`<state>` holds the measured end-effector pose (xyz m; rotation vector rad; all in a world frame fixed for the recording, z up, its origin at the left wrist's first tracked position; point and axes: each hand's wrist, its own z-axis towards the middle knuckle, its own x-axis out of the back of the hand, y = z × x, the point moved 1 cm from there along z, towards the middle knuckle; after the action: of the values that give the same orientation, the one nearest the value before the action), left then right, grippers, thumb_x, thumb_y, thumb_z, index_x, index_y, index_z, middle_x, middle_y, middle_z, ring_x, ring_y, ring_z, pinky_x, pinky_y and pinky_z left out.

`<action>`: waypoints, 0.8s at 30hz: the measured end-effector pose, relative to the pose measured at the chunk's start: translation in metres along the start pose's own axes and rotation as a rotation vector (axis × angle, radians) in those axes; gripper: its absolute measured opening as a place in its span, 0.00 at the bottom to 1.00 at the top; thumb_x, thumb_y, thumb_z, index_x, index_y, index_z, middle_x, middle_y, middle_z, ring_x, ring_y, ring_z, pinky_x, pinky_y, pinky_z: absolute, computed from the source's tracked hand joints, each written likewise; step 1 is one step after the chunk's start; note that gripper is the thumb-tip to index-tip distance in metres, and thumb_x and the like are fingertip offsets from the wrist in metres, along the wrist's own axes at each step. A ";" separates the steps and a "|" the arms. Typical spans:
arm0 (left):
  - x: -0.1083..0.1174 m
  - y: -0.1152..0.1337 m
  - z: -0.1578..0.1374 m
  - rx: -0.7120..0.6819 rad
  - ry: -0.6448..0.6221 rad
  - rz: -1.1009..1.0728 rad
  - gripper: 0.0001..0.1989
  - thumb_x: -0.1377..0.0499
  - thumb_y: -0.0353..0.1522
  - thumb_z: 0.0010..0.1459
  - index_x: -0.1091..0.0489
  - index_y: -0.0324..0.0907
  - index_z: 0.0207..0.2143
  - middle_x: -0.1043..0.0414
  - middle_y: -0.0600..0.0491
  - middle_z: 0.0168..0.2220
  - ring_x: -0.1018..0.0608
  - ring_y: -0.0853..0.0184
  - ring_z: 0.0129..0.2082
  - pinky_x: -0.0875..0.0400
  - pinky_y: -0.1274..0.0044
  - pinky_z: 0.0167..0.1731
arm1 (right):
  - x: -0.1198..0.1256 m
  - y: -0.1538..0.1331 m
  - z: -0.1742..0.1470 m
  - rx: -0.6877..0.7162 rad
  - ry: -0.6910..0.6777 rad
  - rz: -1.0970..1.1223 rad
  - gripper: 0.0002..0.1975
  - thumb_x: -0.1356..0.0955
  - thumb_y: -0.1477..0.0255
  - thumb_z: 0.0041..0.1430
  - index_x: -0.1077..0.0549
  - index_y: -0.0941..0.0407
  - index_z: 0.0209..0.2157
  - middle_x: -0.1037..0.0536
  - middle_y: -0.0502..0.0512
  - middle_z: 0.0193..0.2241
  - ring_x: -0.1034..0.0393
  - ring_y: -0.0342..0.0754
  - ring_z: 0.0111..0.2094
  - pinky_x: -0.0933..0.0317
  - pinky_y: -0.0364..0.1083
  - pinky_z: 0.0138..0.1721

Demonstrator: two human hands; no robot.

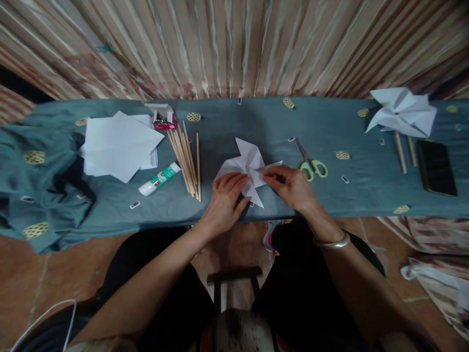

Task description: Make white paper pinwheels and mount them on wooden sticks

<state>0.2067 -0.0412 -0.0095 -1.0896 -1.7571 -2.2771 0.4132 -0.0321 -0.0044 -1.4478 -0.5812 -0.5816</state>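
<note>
A white paper pinwheel (251, 157) lies on the cloth in front of me, its blades cut and partly bent up. My left hand (224, 199) is closed over its left side, the fingers together and pressing the paper near the middle. With thumb and forefinger, my right hand (292, 187) pinches the blade on the right side. The exact fingertip contact is partly hidden by the paper. Just right of that hand lie scissors (311, 164) with pale green handles. Left of the pinwheel rests a bundle of wooden sticks (183, 159).
A glue stick (159, 179), a stack of white paper (117, 144) and a small red box (164, 119) of metal pieces lie left. At right are finished-looking pinwheels (405, 111) on sticks and a dark phone (437, 167). A pleated curtain (234, 49) hangs behind the table.
</note>
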 end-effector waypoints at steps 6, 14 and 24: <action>-0.002 0.002 0.001 -0.011 -0.020 0.013 0.22 0.42 0.33 0.59 0.31 0.43 0.56 0.30 0.43 0.59 0.36 0.50 0.62 0.50 0.57 0.61 | 0.000 -0.003 0.000 -0.008 0.011 -0.041 0.05 0.30 0.70 0.55 0.20 0.54 0.32 0.20 0.52 0.28 0.27 0.48 0.29 0.34 0.47 0.35; -0.005 0.005 0.002 -0.070 -0.048 0.069 0.22 0.41 0.30 0.57 0.31 0.44 0.56 0.31 0.43 0.60 0.36 0.50 0.63 0.54 0.55 0.62 | -0.001 -0.005 -0.001 -0.011 0.041 -0.036 0.05 0.31 0.71 0.55 0.21 0.53 0.30 0.20 0.51 0.27 0.27 0.47 0.29 0.34 0.46 0.35; -0.007 0.004 0.003 -0.098 -0.073 0.130 0.21 0.42 0.32 0.60 0.31 0.42 0.56 0.32 0.42 0.60 0.37 0.50 0.64 0.58 0.55 0.64 | -0.006 -0.002 0.000 -0.024 0.085 -0.018 0.05 0.31 0.71 0.55 0.21 0.54 0.29 0.21 0.51 0.26 0.28 0.47 0.28 0.35 0.46 0.35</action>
<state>0.2150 -0.0428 -0.0097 -1.2795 -1.5623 -2.2943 0.4071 -0.0324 -0.0071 -1.4341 -0.5225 -0.6635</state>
